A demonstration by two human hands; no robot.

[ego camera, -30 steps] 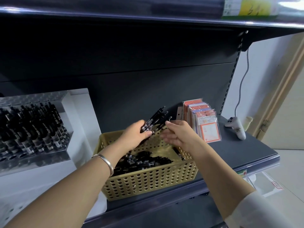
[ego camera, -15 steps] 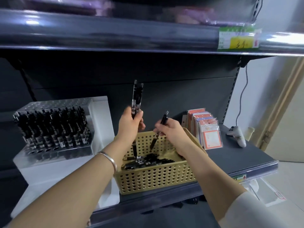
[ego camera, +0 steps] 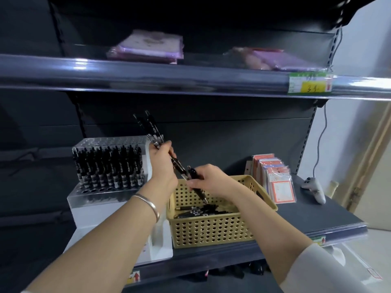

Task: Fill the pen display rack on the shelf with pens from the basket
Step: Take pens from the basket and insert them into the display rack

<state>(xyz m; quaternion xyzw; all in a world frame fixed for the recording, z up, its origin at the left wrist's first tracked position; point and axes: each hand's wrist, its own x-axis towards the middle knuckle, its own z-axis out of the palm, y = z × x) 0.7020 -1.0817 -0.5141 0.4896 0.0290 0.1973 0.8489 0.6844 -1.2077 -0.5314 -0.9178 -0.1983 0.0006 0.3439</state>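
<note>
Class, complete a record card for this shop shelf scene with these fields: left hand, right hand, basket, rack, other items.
left hand: grips a tilted bundle of pens
right hand: pinches one pen, tip pointing down into the basket
basket: tan, perforated, on the shelf, loose pens lying inside
rack: clear, left of the basket, holding many upright pens; front holes look empty
other items: packets and a white controller right of the basket

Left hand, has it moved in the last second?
Yes. The left hand lifted off the basket and went left toward the rack, holding pens.
</note>
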